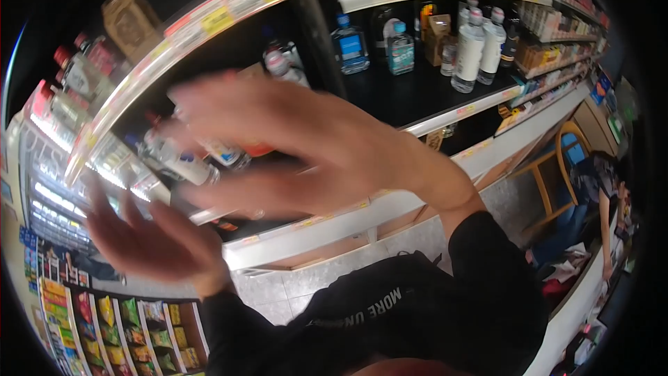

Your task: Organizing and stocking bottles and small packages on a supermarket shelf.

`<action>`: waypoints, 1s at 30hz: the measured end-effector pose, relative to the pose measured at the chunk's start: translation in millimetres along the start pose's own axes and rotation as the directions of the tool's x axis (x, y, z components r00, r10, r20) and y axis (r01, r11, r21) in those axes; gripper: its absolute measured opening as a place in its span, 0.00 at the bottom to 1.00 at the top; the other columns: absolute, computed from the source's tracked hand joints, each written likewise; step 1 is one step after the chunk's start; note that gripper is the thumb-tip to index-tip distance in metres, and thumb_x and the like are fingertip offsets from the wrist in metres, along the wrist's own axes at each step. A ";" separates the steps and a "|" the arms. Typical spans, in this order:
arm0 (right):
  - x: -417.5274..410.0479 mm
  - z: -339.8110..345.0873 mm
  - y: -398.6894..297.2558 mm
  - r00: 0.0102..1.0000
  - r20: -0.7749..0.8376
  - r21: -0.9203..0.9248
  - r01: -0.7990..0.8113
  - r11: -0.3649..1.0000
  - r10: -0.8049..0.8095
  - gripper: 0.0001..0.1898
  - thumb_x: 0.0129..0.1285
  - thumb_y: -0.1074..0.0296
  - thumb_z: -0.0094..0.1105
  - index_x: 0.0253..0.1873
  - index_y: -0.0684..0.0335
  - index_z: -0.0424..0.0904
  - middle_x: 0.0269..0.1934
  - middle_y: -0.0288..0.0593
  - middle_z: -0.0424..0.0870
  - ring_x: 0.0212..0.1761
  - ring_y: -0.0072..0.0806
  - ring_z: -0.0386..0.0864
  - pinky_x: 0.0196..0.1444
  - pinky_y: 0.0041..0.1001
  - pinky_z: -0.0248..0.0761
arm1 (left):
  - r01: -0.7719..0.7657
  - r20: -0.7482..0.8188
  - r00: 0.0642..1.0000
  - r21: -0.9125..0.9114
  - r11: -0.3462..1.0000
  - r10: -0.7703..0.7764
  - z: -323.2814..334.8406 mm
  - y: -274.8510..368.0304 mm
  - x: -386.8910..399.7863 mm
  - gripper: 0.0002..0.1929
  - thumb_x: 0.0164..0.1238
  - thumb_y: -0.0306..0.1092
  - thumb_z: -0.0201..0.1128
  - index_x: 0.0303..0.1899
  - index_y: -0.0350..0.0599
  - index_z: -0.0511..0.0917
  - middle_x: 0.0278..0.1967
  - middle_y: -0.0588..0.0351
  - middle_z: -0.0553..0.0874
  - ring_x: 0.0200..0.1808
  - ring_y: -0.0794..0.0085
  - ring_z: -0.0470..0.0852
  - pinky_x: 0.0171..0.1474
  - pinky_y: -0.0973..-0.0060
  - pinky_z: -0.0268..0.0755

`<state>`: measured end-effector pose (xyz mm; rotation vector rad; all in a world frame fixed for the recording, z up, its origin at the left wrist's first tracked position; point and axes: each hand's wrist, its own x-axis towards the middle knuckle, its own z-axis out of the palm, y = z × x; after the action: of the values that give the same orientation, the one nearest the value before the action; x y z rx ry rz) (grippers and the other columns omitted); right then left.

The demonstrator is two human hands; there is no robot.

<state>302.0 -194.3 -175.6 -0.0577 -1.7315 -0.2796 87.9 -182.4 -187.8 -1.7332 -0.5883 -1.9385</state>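
Observation:
My right hand (323, 151) is raised in front of a bottle shelf, its thumb spread away from the fingers. Motion blurs it, and nothing shows in its grasp. Lower on the left, my left hand (156, 240) is also blurred, with fingers apart and nothing in it. Behind the right hand stand several bottles, partly hidden, among them a clear glass bottle with a white label (190, 164). Farther right on the black shelf board (386, 94) are a blue-labelled bottle (353, 52), a teal-labelled bottle (401, 52) and two clear bottles with white labels, one in front (467, 55).
A white shelf edge with price tags (229, 8) curves above my hands. Snack bags (130, 313) fill a rack at lower left, near a lit glass-door cooler (62, 203). On the right, a person (595, 183) is beside a wooden chair (543, 188) and a white counter (569, 308).

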 end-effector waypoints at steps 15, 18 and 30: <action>-244.6 -222.3 127.2 0.492 -0.382 -0.489 -0.826 0.280 0.782 0.32 0.63 0.76 0.60 0.73 0.64 0.64 0.66 0.56 0.72 0.67 0.46 0.76 0.61 0.37 0.77 | 0.812 0.846 0.459 -0.275 0.515 -0.272 243.5 128.6 -177.3 0.27 0.68 0.20 0.60 0.69 0.32 0.68 0.66 0.36 0.73 0.62 0.51 0.81 0.52 0.70 0.85; -255.8 -233.5 150.6 0.497 -0.354 -0.500 -0.816 0.289 0.792 0.35 0.61 0.74 0.62 0.74 0.65 0.63 0.68 0.60 0.71 0.69 0.50 0.73 0.65 0.40 0.75 | 0.804 0.853 0.395 -0.140 0.578 -0.342 297.0 112.1 -200.6 0.31 0.66 0.23 0.63 0.70 0.29 0.66 0.66 0.32 0.74 0.65 0.45 0.78 0.60 0.65 0.81; -262.8 -237.2 199.4 0.440 -0.172 -0.285 -0.879 0.383 0.881 0.45 0.60 0.79 0.60 0.81 0.67 0.48 0.72 0.66 0.67 0.75 0.53 0.67 0.77 0.38 0.59 | 0.853 0.840 0.284 -0.001 0.522 -0.463 434.4 72.6 -260.1 0.38 0.60 0.31 0.70 0.70 0.27 0.65 0.63 0.27 0.77 0.68 0.40 0.74 0.71 0.57 0.68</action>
<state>617.2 -21.9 -365.2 -1.2371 -1.3960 0.2519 499.3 36.8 -398.3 -3.0841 -1.5312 -1.7855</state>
